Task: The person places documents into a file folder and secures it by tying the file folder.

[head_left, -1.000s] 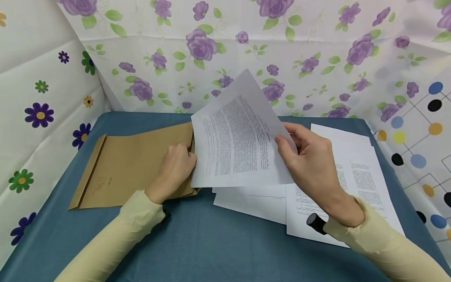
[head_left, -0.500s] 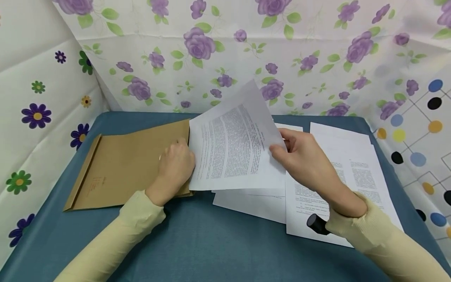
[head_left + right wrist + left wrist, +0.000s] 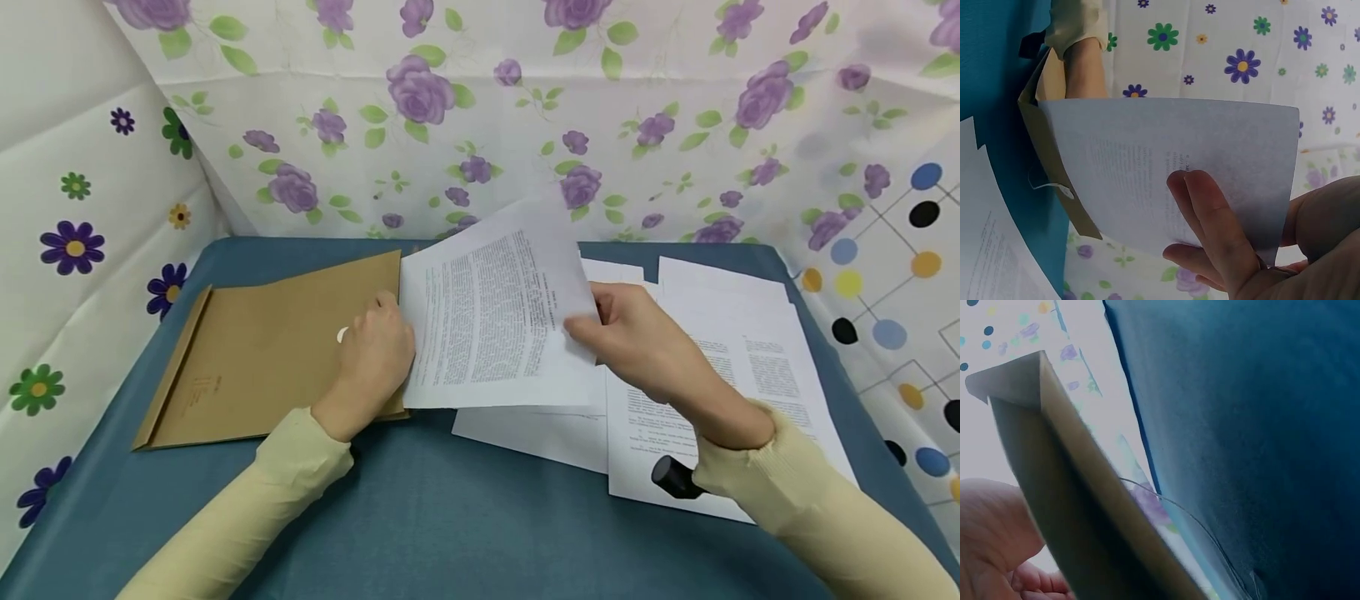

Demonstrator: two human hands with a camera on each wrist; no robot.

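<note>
A printed sheet (image 3: 487,325) is tilted up at mid-table in the head view, its left edge at the mouth of a brown envelope (image 3: 262,358). My right hand (image 3: 652,350) pinches the sheet's right edge, thumb on the near face; in the right wrist view the fingers of my right hand (image 3: 1229,244) lie along the back of the paper (image 3: 1241,137). My left hand (image 3: 375,358) grips the envelope's right end with curled fingers. The left wrist view shows the envelope (image 3: 1116,506) beside my left hand (image 3: 997,531). How far the sheet sits inside is hidden.
Several printed papers (image 3: 772,375) lie on the right of the blue tablecloth (image 3: 480,517), with another sheet (image 3: 532,433) partly under the raised one. Flowered cloth (image 3: 330,67) hangs behind the table. A black object (image 3: 675,477) is at the right cuff.
The sheet and my right hand have moved left and lower, toward the envelope. The envelope has shifted slightly left, with my left hand still gripping it.
</note>
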